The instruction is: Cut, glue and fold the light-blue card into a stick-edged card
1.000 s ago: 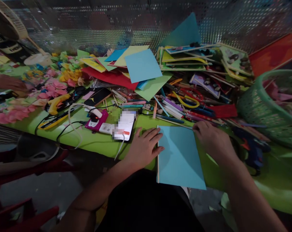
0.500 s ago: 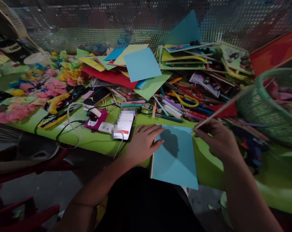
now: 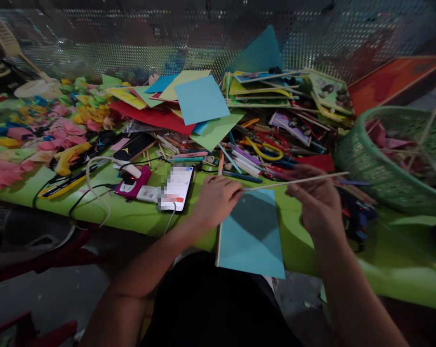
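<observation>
A blue sheet of card (image 3: pixel 254 241) lies at the table's front edge, with a thin pale strip along its left side. My left hand (image 3: pixel 218 200) is over the sheet's top left corner, fingers curled and closed on the left end of a thin pale stick (image 3: pixel 266 186). The stick runs nearly level to the right, above the sheet's top edge. My right hand (image 3: pixel 321 205) is around the middle of the stick, which passes between thumb and fingers. Its fingers are smeared by motion, so whether they grip is unclear.
A lit phone (image 3: pixel 178 188) and a pink power adapter (image 3: pixel 133 183) with cables lie left. Behind are yellow scissors (image 3: pixel 264 152), markers (image 3: pixel 244 164) and coloured sheets (image 3: pixel 203 101). On the right are a green basket (image 3: pixel 369 164) and a dark glue gun (image 3: pixel 360 217).
The stick has swung from steeply slanted to nearly level, its left end now at my left hand. My left hand has curled its fingers. The view has shifted slightly to the right.
</observation>
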Motion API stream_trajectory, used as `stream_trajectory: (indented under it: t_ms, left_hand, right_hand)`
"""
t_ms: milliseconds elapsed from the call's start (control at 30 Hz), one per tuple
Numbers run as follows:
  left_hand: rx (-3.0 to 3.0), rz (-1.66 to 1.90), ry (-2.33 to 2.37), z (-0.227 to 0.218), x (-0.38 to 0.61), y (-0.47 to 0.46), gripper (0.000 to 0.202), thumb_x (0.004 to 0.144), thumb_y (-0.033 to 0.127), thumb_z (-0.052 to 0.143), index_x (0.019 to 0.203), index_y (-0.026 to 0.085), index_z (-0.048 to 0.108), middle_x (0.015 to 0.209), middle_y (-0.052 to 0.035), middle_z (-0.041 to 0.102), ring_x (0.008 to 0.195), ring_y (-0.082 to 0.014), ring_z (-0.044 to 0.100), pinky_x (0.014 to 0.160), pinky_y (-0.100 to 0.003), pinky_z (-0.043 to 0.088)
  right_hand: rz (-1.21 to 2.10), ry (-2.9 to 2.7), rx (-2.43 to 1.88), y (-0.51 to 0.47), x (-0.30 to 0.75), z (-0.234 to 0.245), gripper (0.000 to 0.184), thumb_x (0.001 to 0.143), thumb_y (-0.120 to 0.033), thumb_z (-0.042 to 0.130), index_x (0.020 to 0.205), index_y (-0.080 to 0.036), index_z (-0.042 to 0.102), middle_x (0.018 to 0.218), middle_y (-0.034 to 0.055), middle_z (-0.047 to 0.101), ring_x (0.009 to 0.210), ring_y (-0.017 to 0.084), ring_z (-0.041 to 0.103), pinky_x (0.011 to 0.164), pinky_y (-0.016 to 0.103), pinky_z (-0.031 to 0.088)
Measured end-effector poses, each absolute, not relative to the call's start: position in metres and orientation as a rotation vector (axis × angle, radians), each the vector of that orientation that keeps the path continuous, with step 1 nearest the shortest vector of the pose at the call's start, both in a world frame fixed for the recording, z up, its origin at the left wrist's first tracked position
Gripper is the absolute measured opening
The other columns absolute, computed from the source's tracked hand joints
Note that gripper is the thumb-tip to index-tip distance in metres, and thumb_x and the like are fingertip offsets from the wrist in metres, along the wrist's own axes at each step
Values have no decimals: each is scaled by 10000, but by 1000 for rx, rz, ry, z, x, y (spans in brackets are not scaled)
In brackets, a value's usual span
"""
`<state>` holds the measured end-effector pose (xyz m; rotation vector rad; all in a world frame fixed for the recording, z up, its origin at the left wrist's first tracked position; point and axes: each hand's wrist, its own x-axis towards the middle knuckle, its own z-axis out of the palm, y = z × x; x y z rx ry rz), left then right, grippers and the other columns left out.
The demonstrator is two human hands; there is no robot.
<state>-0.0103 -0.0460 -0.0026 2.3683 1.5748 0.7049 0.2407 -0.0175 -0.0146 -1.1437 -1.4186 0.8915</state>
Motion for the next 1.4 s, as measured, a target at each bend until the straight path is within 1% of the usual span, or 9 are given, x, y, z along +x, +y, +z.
stream_trajectory:
  t_ms: [67,100,200,267,433,600,733,933,1400]
  left_hand:
    - [2431,672,1687,-7,-19,-44,98,1013,238,662,941,221,726,967,-15,783,1009,-243,690,940,-429,434]
    - [2458,660,1722,-8,-22,-43,106,1014,245,660,938,218,728,969,-24,774,1016,-249,679,933,-426,433]
    - [2499,663,1733,-13,-26,-42,127,1021,276,651,947,222,739,982,-36,756,1036,-251,651,914,-409,434]
    - [2504,670,1707,-16,-25,-42,133,1020,287,652,951,223,747,979,-40,749,1041,-249,641,911,-406,435]
    - [2445,708,1689,-18,-24,-44,94,996,273,691,969,230,771,992,-34,760,1058,-246,647,925,-404,448]
    - [2220,872,1783,-21,-35,-41,169,974,189,703,1121,237,771,1060,-28,785,1031,-233,673,890,-377,501]
    - [2109,894,1856,-20,-40,-39,133,967,146,690,1045,214,773,1038,-29,797,987,-230,696,895,-377,524]
    - [2071,821,1891,-20,-38,-39,111,956,144,693,1030,204,751,1028,-45,800,992,-245,710,889,-391,544]
    - [2052,646,1918,-18,-31,-39,87,937,154,732,1001,210,751,1024,-31,802,1001,-259,711,894,-401,516]
  right_hand:
    - [530,-1429,-1215,-14,255,-11,601,890,-401,759,1442,-305,542,1364,136,658,1014,304,703,800,456,578]
    - [331,-1489,-1255,-13,261,-8,617,906,-396,751,1474,-299,529,1428,157,624,1090,335,689,871,498,561]
    - [-52,-1831,-1295,-14,267,-4,340,970,-382,693,1297,-290,690,1361,135,696,1198,366,657,1049,585,455]
    - [-39,-2059,-1278,-17,261,-4,194,1007,-382,644,1150,-311,754,1223,82,769,1163,345,669,1069,595,425]
    - [79,-2186,-1279,-19,246,-12,220,1012,-434,622,974,-334,815,959,54,793,1017,331,650,995,578,427]
    - [74,-2158,-1344,-13,251,-24,268,1015,-452,598,953,-348,837,905,78,713,953,324,601,930,566,411]
    - [123,-2155,-1350,-9,251,-33,324,1027,-473,565,961,-315,840,860,88,689,911,317,586,857,535,415]
    - [161,-2162,-1367,-9,244,-38,379,1039,-482,525,955,-285,837,879,101,699,934,330,603,841,535,416]
    - [161,-2195,-1370,-5,237,-50,369,1043,-443,534,970,-273,853,876,102,695,914,304,577,746,428,320]
